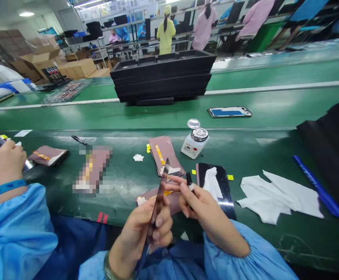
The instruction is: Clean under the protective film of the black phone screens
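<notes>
A green worktop (245,147) runs across the view, with a stack of black trays (162,77) at its far side. Nearer lie white cloths (277,196), a pile of pinkish panels (165,153), a dark panel (218,186) and a small white dispenser (195,144). The left hand (147,227) is closed around a thin phone panel (157,206), held edge-on above the near edge. The right hand (200,204) pinches what looks like a small dark tool (189,181) beside the panel's top. A co-worker's hand (0,161) rests at far left.

Panel (92,170) pixelated; black stack (332,147) cut off right
</notes>
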`<state>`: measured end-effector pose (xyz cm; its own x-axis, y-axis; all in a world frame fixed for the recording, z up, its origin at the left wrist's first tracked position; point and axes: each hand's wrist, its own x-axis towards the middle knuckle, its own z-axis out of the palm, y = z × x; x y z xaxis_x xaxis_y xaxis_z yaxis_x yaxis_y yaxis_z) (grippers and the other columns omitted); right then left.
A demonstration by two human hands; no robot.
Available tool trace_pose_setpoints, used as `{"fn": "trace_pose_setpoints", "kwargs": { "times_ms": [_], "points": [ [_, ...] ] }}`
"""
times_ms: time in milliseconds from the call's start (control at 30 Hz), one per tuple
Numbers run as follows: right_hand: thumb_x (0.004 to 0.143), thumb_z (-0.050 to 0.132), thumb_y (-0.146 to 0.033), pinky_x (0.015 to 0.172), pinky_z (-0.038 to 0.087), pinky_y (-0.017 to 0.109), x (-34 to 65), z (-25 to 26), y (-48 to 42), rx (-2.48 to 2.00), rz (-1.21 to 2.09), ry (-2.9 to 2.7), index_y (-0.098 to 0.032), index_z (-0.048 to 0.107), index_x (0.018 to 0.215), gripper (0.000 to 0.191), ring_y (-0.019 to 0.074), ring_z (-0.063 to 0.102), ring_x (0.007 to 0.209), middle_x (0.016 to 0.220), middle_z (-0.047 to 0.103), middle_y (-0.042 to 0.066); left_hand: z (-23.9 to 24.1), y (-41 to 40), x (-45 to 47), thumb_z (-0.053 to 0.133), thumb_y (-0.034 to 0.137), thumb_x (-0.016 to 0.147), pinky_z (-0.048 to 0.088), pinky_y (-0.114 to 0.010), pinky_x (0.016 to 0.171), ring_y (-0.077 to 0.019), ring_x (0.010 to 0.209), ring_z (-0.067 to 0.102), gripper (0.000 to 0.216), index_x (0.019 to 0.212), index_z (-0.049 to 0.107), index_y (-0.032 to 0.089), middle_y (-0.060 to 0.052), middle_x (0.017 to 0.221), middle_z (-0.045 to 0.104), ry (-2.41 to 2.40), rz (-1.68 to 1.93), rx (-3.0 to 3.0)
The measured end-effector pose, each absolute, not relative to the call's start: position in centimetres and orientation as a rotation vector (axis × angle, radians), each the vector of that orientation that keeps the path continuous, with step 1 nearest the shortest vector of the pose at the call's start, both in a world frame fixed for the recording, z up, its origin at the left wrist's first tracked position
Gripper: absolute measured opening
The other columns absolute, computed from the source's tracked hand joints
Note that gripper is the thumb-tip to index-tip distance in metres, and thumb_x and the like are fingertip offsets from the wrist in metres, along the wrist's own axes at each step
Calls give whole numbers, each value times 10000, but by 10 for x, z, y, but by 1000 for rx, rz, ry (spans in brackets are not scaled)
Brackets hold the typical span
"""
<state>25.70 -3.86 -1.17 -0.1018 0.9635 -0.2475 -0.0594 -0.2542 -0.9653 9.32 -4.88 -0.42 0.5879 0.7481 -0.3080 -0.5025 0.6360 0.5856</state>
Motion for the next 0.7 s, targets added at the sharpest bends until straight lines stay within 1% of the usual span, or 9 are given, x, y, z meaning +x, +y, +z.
{"fn": "trace_pose_setpoints", "kwargs": {
  "times_ms": [100, 200, 267, 333, 400, 467, 533, 633, 700],
  "points": [
    [825, 584, -598, 514, 363, 223, 245, -10, -41, -1150, 1641, -930, -145, 565, 995, 483, 73, 349, 391, 379, 338, -130, -15, -67, 97, 548, 341, 895, 314, -168, 366, -52, 377, 306, 273, 1051, 650, 140, 54, 543, 412, 491, 698, 374],
    [786, 651, -566, 462, 346, 196, 244, -4, -45, -1161, 1670, -859, -176, 524, 813, 411, 61, 376, 374, 382, 334, -130, -17, -75, 91, 489, 382, 924, 440, -231, 471, -110, 457, 497, 354, 1135, 649, 148, 0, 564, 544, 461, 718, 326],
    [736, 695, -563, 398, 314, 181, 244, 0, -48, -1239, 1621, -933, -180, 520, 736, 421, 58, 391, 379, 425, 379, -109, -13, -76, 83, 435, 519, 916, 510, -303, 583, -181, 594, 620, 493, 1144, 663, 146, -59, 652, 647, 437, 781, 295],
    [732, 700, -537, 386, 369, 182, 244, 3, -52, -1287, 1586, -1075, -177, 541, 696, 395, 68, 449, 404, 485, 443, -79, -8, -77, 75, 435, 613, 877, 538, -379, 704, -246, 737, 681, 581, 1187, 654, 173, -95, 803, 715, 397, 879, 287],
    [785, 658, -496, 413, 448, 195, 241, 4, -58, -1334, 1528, -1211, -177, 588, 728, 331, 86, 517, 419, 525, 502, -59, -3, -79, 71, 579, 489, 852, 530, -422, 806, -271, 850, 700, 531, 1325, 549, 251, -90, 983, 729, 429, 959, 335],
    [845, 612, -441, 429, 478, 199, 239, 3, -67, -1420, 1320, -1314, -192, 623, 794, 254, 93, 544, 405, 533, 550, -55, 2, -82, 73, 655, 260, 830, 516, -423, 868, -263, 925, 700, 694, 1450, 352, 330, -80, 1125, 705, 570, 970, 402],
    [881, 594, -355, 437, 478, 191, 239, 2, -75, -1464, 958, -1443, -207, 630, 801, 172, 92, 552, 399, 536, 589, -52, 7, -86, 79, 636, 168, 838, 508, -412, 901, -256, 977, 691, 799, 1495, 218, 345, -89, 1195, 680, 716, 946, 406],
    [886, 583, -196, 543, 521, 190, 244, 1, -84, -1322, 472, -1685, -204, 646, 825, 88, 114, 646, 523, 663, 695, -4, 13, -94, 87, 630, 178, 844, 478, -398, 959, -263, 1070, 653, 777, 1496, 234, 326, -92, 1217, 673, 787, 950, 324],
    [877, 581, -160, 597, 543, 198, 246, 0, -88, -1218, 355, -1768, -203, 671, 890, 101, 142, 700, 634, 765, 738, 25, 15, -100, 89, 638, 168, 835, 456, -399, 988, -263, 1101, 636, 749, 1480, 292, 327, -88, 1208, 679, 803, 965, 274]
  ]
}}
